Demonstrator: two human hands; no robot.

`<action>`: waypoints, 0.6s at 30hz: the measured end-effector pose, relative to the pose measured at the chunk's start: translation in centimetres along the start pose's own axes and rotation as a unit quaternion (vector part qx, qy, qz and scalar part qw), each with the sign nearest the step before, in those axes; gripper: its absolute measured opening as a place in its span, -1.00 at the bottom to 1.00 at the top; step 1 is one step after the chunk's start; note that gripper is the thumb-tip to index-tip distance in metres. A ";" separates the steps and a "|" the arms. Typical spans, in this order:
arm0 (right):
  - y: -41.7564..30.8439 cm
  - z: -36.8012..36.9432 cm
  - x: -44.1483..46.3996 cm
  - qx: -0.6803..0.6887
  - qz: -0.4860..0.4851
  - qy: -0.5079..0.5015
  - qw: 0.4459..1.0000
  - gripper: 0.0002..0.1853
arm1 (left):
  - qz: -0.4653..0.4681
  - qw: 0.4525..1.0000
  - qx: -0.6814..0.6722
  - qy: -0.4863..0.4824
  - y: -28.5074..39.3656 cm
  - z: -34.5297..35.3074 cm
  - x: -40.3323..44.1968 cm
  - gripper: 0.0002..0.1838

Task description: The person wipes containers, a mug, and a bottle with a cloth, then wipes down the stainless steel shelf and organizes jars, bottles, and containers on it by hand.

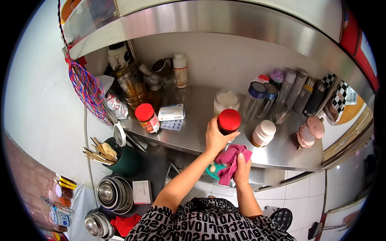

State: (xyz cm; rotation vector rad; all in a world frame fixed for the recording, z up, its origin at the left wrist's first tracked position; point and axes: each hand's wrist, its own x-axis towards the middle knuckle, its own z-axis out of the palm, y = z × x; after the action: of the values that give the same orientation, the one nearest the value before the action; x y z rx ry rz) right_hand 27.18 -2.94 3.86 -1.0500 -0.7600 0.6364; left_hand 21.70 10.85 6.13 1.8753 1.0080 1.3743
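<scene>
My left hand [217, 138] is wrapped round a dark jar with a red lid [229, 119], held just over the front part of the steel shelf. In my right hand [243, 170] is a bunched pink cloth [232, 160], close below the jar. Behind the held jar stands a clear jar with white contents [226, 101]. To its right is a white-lidded bottle [263, 133]. Another red-lidded jar [147, 118] stands further left on the shelf, beside a small medicine box [171, 112] and a blister pack [172, 125].
Several tall flasks and bottles [295, 90] crowd the shelf's right rear, with a pink pot [310, 131] near the right end. Glassware [132, 86] fills the left rear. Below left are a green container of chopsticks [122, 160] and stacked metal bowls [114, 195]. A steel ledge [209, 18] overhangs the shelf.
</scene>
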 end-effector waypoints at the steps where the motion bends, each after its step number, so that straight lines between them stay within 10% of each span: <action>1: 0.0 -0.1 0.3 0.001 -0.002 -0.002 1.000 -0.55 | -0.001 1.000 -0.001 -0.018 0.2 0.7 0.4 0.02; 10: 3.1 -1.5 2.8 -0.082 -0.075 0.020 0.994 -0.59 | 0.045 0.974 -0.097 -0.202 0.3 -1.8 3.9 -0.05; 13: 4.7 -2.2 3.4 -0.068 -0.089 0.020 0.994 -0.59 | 0.120 0.991 0.028 -0.058 -1.9 -3.1 8.9 -0.53; 18: 6.0 -4.3 3.6 -0.106 -0.054 -0.092 0.989 -0.49 | 0.262 0.915 0.268 0.149 -5.7 -3.4 24.8 -0.64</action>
State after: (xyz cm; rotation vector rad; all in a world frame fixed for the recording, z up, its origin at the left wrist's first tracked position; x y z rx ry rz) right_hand 32.10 -0.20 -2.09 -1.1449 -1.0564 0.5720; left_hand 21.56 35.00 14.92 2.5280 1.1666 1.8760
